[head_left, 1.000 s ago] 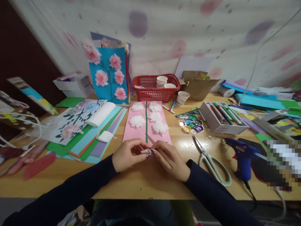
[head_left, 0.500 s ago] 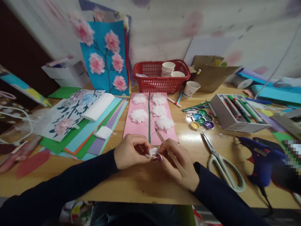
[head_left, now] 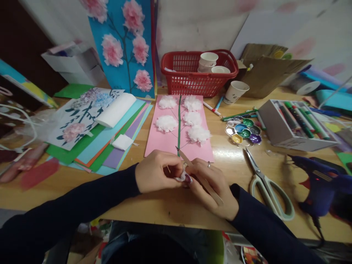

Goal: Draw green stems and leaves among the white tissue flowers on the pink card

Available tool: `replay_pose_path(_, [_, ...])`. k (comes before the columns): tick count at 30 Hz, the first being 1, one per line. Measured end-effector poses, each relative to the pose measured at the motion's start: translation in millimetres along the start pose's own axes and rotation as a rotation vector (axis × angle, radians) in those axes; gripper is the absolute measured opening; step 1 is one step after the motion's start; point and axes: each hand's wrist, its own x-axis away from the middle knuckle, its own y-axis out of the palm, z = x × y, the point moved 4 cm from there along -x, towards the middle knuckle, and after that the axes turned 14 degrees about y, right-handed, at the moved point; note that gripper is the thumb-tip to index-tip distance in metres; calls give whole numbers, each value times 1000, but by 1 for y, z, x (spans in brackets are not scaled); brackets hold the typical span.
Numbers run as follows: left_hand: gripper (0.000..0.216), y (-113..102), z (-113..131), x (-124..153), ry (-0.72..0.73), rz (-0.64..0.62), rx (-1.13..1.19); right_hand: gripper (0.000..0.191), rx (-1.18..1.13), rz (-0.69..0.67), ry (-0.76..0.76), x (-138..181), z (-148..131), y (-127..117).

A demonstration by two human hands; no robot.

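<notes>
A white tissue piece [head_left: 181, 178] is held in front of the body, above the near edge of the worktop [head_left: 154, 205], where it is pinched between thumb and fingers of the left hand [head_left: 159, 174]. It is met from the other side by the fingertips of the right hand [head_left: 213, 187], in which a slim pale tool [head_left: 210, 190] is also gripped, its dark pointed tip directed forward. For this fine handling, a light, even pinch is best kept so that the tissue is not torn, and the tip should be turned away from the fingers. The folds are largely hidden by the fingers, so their form cannot be told. Just beyond the hands a pink card [head_left: 162, 143] is laid flat; white paper flowers [head_left: 166, 124] are arranged on either side of its green stem [head_left: 179, 121], whose lower end is partly masked. On the right, scissors [head_left: 258, 172] and a blue glue gun [head_left: 319, 183] are placed near the forearm, by which sideways movement is limited; a paint palette [head_left: 230, 130] is set beyond. On the left, coloured sheets [head_left: 90, 146] are stacked; behind the card, a red basket [head_left: 189, 84] is seen.
</notes>
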Motion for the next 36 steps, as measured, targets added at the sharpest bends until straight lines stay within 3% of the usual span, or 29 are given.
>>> replay_pose_path(8, [14,-2,2,3,-48,-46,12,13,-51,14,22,-2,0,-5])
replay_pose_path(14, [18,-21,3,6,-78,67,-46,11,-25,68,86,-2,6,-5])
replay_pose_path(19, [20,-37,-4,19,-171,67,-70,12,-25,128,154,-3,11,-7])
replay_pose_path(24, [14,-46,-12,30,-244,183,7,6,63,16,122,-3,14,1])
replay_pose_path(31, [13,-35,-2,29,-183,211,2,17,94,79,68,-2,7,-2])
replay_pose_path(36, [6,-17,10,20,-32,145,-60,9,3,-51,11,-2,2,5])
